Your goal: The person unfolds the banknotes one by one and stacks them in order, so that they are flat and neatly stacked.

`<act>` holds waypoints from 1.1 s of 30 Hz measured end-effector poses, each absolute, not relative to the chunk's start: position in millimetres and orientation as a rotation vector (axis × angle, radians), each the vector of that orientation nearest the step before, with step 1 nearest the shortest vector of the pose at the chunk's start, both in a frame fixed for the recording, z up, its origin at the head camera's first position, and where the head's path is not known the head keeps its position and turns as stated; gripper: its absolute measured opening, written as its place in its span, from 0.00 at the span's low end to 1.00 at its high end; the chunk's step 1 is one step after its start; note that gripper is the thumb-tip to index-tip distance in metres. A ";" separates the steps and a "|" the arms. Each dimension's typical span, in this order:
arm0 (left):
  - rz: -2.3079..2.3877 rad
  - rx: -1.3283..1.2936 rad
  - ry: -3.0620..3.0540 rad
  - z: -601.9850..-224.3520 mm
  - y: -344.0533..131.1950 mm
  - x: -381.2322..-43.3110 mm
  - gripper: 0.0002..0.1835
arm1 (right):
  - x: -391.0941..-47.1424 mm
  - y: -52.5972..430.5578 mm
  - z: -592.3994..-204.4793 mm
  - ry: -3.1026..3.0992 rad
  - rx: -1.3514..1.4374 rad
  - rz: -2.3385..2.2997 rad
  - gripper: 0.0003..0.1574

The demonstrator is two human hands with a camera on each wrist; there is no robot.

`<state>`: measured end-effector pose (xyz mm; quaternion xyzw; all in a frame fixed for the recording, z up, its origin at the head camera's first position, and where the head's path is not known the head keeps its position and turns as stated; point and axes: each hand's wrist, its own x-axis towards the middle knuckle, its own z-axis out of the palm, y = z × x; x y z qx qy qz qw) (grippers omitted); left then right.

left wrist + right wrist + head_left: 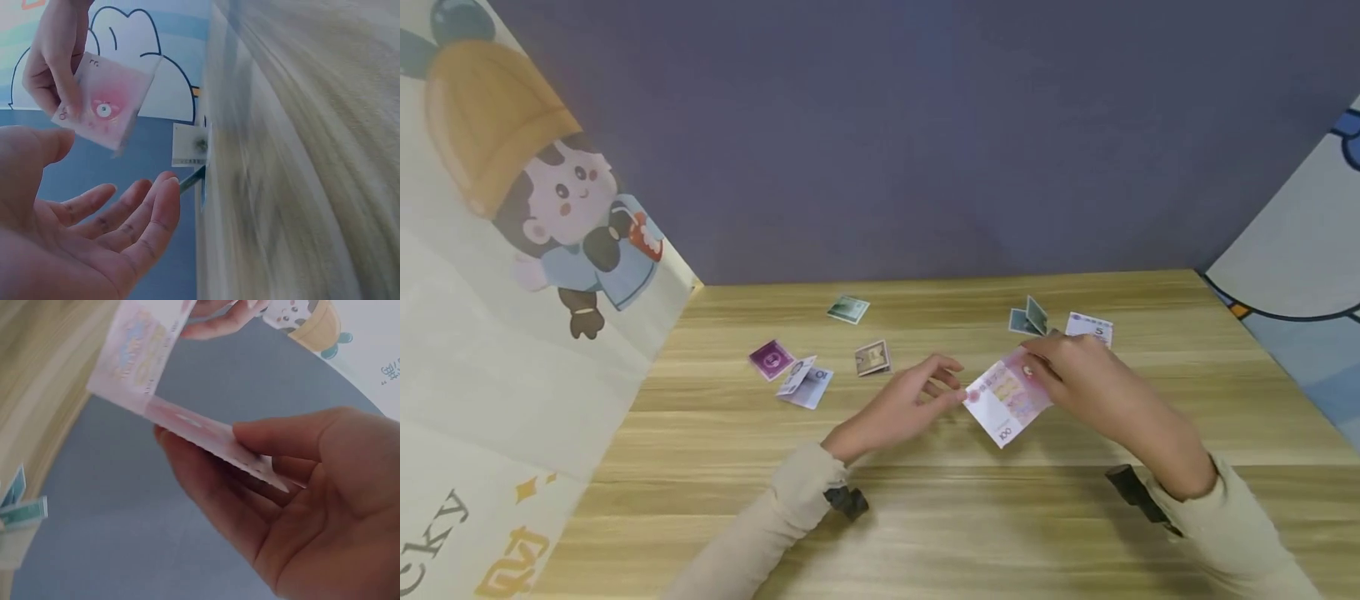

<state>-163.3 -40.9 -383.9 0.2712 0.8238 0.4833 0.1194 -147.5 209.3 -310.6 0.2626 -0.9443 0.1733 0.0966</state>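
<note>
1. Pink note (1003, 400): thin, smooth paper with a printed face, mostly matt, its edge crisp in the right wrist view.
2. Purple note (771, 360), green note (848, 309) and brown note (872, 357): printed paper, flat in finish.
3. Blue-white note (812, 389) and teal note (1035, 316): creased paper, stiff enough for their folds to stand up.
4. Tabletop (925, 533): wood-look, streaked with grain, smooth, with a soft sheen.
5. Back panel (917, 142): matt, even blue-grey; its material is unclear.
6. Left side panel (445, 333): smooth, pale, printed surface.
7. Sleeves (752, 529): soft, matt cloth, wrinkled at the cuffs.
8. Wrist mounts (846, 502): dark, plastic-looking.
</note>
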 end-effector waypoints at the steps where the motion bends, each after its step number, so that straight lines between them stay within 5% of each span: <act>1: 1.420 0.783 2.404 -384.3 -41.9 -162.6 0.22 | -147.3 207.0 -311.0 -2.789 0.795 0.527 0.10; 15: 1.610 0.709 2.119 -391.6 -57.1 -146.4 0.21 | -146.6 209.5 -318.7 -2.782 0.900 0.908 0.06; 21: 1.639 0.692 2.085 -386.4 -71.6 -146.3 0.18 | -150.3 215.2 -324.3 -2.825 0.896 0.983 0.15; 25: 1.660 0.717 2.060 -384.3 -84.1 -150.3 0.16 | -154.2 218.7 -329.1 -2.858 0.918 1.112 0.09; 33: 1.676 0.882 1.952 -382.6 -114.1 -159.4 0.12 | -164.5 226.4 -347.3 -2.804 1.136 1.838 0.06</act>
